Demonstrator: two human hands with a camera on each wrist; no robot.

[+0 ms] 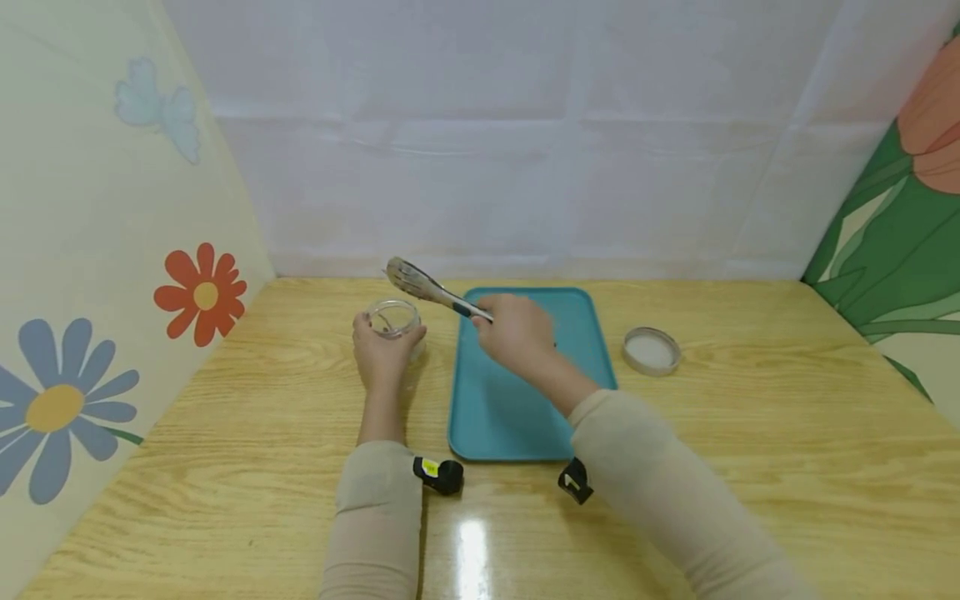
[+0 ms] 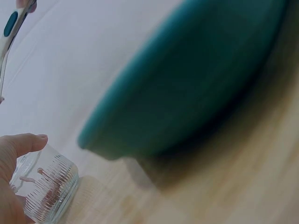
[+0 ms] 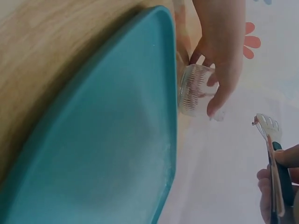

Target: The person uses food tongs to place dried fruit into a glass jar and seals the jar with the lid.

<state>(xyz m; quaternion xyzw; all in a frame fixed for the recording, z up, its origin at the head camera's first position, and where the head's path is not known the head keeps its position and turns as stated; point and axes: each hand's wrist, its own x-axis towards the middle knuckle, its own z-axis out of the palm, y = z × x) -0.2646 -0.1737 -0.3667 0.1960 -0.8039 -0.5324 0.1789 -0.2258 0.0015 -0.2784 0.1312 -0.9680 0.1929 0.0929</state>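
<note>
My left hand (image 1: 381, 358) holds a clear glass jar (image 2: 63, 179) with ridged sides, fingers and thumb around its upper part near the rim. Thin reddish-brown pieces (image 2: 51, 191) lie inside the jar, and a few paler ones show higher up. My right hand (image 1: 517, 333) grips metal tongs (image 1: 420, 285) by their dark-trimmed handles, above the far part of the tray. The slotted heads of the tongs point left and are raised near the open jar. In the right wrist view, a small reddish bit (image 3: 255, 121) shows at the tong tips.
A teal rectangular tray (image 1: 510, 421) lies on the wooden table (image 1: 262, 467) between the arms, right of the jar. Farther right sits a round lid (image 1: 651, 352). A white cloth backdrop (image 1: 525, 183) hangs behind the table, and flower-patterned panels (image 1: 82, 275) flank it.
</note>
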